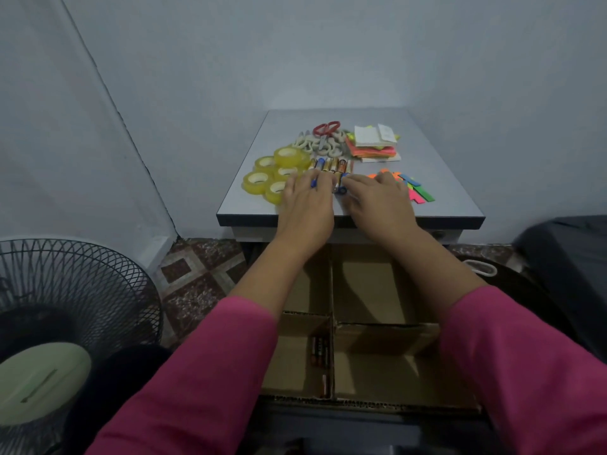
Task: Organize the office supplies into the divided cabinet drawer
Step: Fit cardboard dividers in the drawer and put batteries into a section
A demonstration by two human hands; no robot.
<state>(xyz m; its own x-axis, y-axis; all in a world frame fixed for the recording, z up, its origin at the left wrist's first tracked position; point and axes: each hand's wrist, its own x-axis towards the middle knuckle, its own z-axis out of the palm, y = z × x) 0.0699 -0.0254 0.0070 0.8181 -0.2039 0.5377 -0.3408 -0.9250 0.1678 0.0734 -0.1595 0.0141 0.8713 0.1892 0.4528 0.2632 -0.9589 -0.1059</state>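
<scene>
**Both hands laid over the battery row above the open drawer**

Two hands are stretched forward onto the grey worktop [437, 178], both arms in pink sleeves [203, 372]. The left hand [307, 205] is laid palm down with its fingers reaching into a row of batteries [331, 165]; a blue-tipped item is seen between its fingers, though whether it is pinched or merely covered cannot be told. The right hand [377, 200] is set just beside it, fingers bent down onto the near end of the same row, and whether anything is held there cannot be told either. The batteries lie directly ahead of and partly beneath both sets of fingertips.

Yellow tape rolls [274, 174] are clustered just left of the left hand, one touched by its edge. Red-handled scissors [325, 129] are placed farther back on a heap of pale pieces, with a stack of sticky notes [372, 144] to their right. Bright flat tabs [412, 188] are spread just right of the right hand.

Below the worktop's front edge, the drawer [377, 405] is pulled out beneath the forearms, split by cardboard dividers [331, 290]. A few drawer batteries [320, 356] lie in the near left compartment, against the centre divider. A fan [65, 307] stands on the floor at the left
</scene>
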